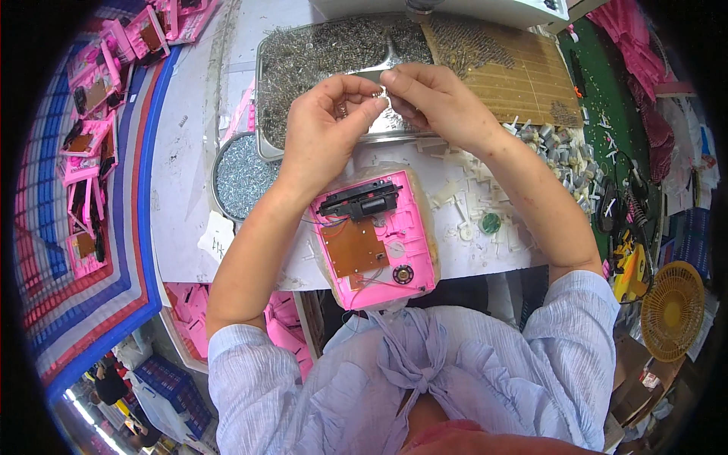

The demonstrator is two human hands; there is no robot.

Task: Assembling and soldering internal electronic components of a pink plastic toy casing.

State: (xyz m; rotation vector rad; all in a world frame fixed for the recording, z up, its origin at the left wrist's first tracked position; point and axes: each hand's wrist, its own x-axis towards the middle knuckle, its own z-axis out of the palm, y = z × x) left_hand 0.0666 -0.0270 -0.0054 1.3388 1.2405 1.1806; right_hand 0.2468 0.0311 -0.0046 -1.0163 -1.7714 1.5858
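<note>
Both my hands are raised close together over a metal tray (390,130) heaped with small wire springs (311,57). My left hand (326,125) is closed, thumb and forefinger pinching what looks like a small coil spring (381,94). Almost touching it, my right hand (447,102) is also closed in a pinch; whatever its fingertips hold is too small to make out. Below them, near the table's front edge, lies a pink plastic housing (415,227). It carries a brown circuit board (355,252), a black mechanism (360,201), thin wires and a round black part (403,274).
A round pan (215,178) of small screws stands left of the housing. More springs lie on cardboard (542,91) at the back right. White plastic pieces (470,201) and grey-white parts (557,155) spread along the right. Pink housings (91,163) line the striped cloth at left.
</note>
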